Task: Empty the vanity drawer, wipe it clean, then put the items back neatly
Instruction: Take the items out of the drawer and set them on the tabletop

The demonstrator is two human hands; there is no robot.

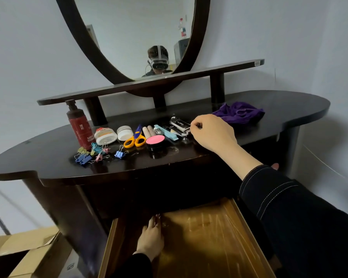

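Standing pulled out below the dark vanity top (38,157), the vanity drawer (219,237) shows a glossy amber lining that is nearly bare. A person's left hand (151,239) reaches into its back left corner with fingers straight and close together; something small lies at the fingertips, too dim to make out. The right hand (213,133) rests on the vanity top with fingers curled and thumb and forefinger pinched together just beside a chrome case (180,124); whether anything is held between them cannot be told. A purple cloth (239,112) lies crumpled behind that hand. Laid out to the left are a pink-lidded compact (155,141), yellow-handled scissors (136,138), a white jar (125,133), a white tube (106,135), a red pump bottle (79,127) and a scatter of coloured binder clips (92,153). Cardboard boxes (24,251) sit on the floor at lower left.
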